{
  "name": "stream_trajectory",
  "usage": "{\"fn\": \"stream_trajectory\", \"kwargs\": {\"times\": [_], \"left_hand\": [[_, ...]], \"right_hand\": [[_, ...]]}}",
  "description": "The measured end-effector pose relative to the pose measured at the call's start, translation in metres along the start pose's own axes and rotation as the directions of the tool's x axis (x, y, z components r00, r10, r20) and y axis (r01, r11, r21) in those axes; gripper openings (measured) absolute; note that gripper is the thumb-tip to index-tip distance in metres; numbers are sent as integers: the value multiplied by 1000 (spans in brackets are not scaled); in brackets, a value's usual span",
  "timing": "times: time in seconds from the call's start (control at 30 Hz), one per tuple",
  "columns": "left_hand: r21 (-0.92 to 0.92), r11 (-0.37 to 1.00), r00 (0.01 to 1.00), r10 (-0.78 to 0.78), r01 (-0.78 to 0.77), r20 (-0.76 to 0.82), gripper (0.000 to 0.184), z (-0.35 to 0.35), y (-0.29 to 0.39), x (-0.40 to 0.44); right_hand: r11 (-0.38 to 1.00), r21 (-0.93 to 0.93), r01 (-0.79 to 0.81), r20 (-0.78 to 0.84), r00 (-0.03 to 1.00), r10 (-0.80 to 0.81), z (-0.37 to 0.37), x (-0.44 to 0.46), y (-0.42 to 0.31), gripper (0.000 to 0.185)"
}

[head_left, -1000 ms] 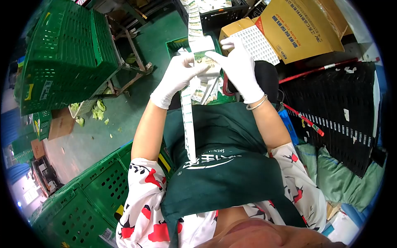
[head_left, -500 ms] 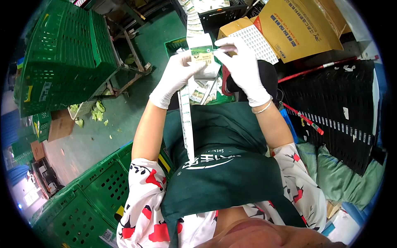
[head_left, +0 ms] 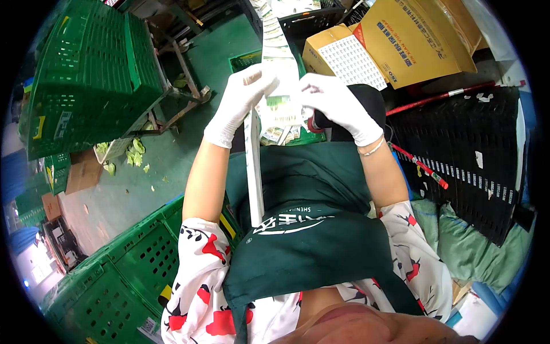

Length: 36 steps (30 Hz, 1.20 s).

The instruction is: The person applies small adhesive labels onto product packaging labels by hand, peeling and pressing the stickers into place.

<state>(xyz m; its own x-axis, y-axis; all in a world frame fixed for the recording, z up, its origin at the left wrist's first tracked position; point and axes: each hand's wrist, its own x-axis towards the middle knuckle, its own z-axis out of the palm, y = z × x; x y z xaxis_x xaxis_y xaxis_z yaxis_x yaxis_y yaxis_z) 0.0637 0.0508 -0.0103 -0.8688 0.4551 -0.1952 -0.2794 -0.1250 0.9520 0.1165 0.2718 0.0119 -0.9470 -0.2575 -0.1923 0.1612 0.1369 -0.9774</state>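
Printed green-and-white labels form a long strip (head_left: 277, 43) that runs down from a black crate to my hands. My left hand (head_left: 240, 100), in a white glove, is closed on the strip's left side. From below that hand a narrow white paper band (head_left: 254, 166) hangs down to my apron. My right hand (head_left: 341, 103), also gloved, is at the right edge of a green-and-white label (head_left: 281, 109). Its fingers are bent together; what they hold, if anything, I cannot make out. Loose labels (head_left: 281, 135) lie below in a green crate (head_left: 312, 137).
The black crate (head_left: 312, 23) at the top holds more labels. Right of it stands an open cardboard box (head_left: 421, 43) with a sheet of small prints (head_left: 352, 62). Stacked green crates (head_left: 86, 86) stand left, black crates (head_left: 470, 155) right. Leaf scraps (head_left: 136, 155) lie on the floor.
My right hand has moved slightly right and down. The label between my hands now hangs lower and faces up more. The white band below my left hand has swung left and straightened.
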Motion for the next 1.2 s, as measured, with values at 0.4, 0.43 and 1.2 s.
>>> {"fn": "stream_trajectory", "kwargs": {"times": [0.4,0.43,1.2], "left_hand": [[233,972,987,-42,5,157,38,14,4,-4],[254,967,984,-66,22,165,38,12,3,-4],[338,940,991,8,-52,130,36,16,5,2]], "right_hand": [[914,-235,330,-315,864,-393,8,16,-2,35],[898,-273,345,-309,852,-422,10,19,-1,35],[822,-424,379,-354,766,-536,18,23,-4,34]]}}
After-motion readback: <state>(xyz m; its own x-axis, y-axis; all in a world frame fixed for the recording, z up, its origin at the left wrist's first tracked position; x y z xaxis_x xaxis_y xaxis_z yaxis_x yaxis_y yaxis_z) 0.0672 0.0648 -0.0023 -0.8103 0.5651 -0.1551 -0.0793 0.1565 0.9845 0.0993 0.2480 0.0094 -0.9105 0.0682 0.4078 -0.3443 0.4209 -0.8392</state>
